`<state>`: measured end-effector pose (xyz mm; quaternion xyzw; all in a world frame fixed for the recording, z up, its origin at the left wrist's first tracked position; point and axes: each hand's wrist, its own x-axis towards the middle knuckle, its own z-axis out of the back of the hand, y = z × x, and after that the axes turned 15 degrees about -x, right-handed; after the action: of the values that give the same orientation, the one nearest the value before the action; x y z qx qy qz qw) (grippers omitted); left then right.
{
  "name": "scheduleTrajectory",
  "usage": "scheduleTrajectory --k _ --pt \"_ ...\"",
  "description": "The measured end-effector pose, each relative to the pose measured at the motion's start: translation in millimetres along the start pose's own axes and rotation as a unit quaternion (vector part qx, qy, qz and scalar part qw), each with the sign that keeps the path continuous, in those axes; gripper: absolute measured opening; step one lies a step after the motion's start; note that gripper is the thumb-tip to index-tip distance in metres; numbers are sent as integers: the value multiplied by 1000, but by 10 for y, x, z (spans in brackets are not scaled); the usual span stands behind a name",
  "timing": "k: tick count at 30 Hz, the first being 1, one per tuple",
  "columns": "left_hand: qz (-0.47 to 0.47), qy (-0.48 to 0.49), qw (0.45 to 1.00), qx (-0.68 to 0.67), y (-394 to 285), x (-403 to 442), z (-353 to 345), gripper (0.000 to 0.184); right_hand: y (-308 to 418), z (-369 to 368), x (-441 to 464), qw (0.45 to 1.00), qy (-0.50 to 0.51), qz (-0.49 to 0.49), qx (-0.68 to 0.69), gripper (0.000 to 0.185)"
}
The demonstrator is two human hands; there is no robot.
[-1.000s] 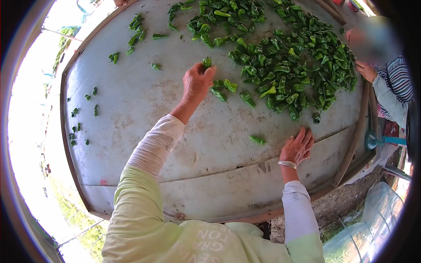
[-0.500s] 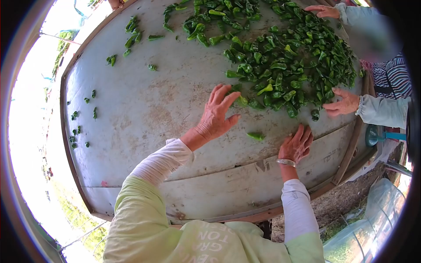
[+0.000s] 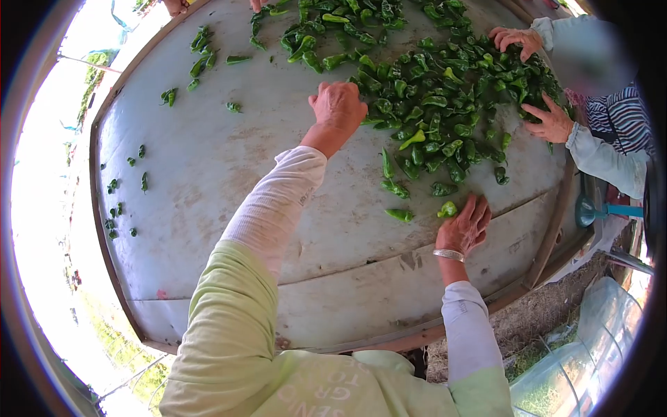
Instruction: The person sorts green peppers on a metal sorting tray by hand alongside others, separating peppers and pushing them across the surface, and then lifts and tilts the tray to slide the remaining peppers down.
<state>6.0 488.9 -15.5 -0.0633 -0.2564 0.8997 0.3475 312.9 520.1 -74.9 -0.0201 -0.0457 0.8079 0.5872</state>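
Green peppers (image 3: pixel 445 104) lie in a broad pile on the grey tabletop (image 3: pixel 236 181). My left hand (image 3: pixel 337 110) is at the pile's left edge, knuckles up and fingers curled in. Whatever those fingers hold is hidden under the hand. Low on the table, my right hand (image 3: pixel 464 226) rests with its fingers stretched forward, holding nothing I can see. A light green pepper (image 3: pixel 447 209) lies right by its fingers. Just left of it is a single pepper (image 3: pixel 399 215), with a few more peppers (image 3: pixel 394 187) above.
Across the table, a co-worker's two hands (image 3: pixel 552 121) are at the pile's right side. Small peppers (image 3: pixel 114 208) lie scattered along the left edge, and a loose group (image 3: pixel 201 52) sits at the upper left. A wooden rim (image 3: pixel 549 243) borders the table.
My left hand has moved up and its fingers have curled in. Several peppers now lie nearer my right hand, which has hardly moved. The co-worker's hands have shifted onto the pile.
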Motion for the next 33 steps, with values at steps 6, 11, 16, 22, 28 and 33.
scheduleTrajectory --k 6,11,16,22,28,33 --pt "107 123 983 80 -140 251 -84 23 4 21 6 1000 -3 7 2 59" --pt "33 110 992 58 -55 177 -70 19 17 57 13 1000 -11 7 18 59" --pt "102 75 953 -275 144 -353 353 18 11 105 4 1000 0 10 23 59" --pt "271 56 761 -587 928 -1679 976 12 16 68 -1 1000 2 4 6 58" --pt "380 -180 717 -556 1748 -3332 2112 4 26 42 -11 1000 13 9 -16 54" --pt "452 -398 647 -469 2187 -5055 2909 6 27 23 3 999 14 -12 -28 49"
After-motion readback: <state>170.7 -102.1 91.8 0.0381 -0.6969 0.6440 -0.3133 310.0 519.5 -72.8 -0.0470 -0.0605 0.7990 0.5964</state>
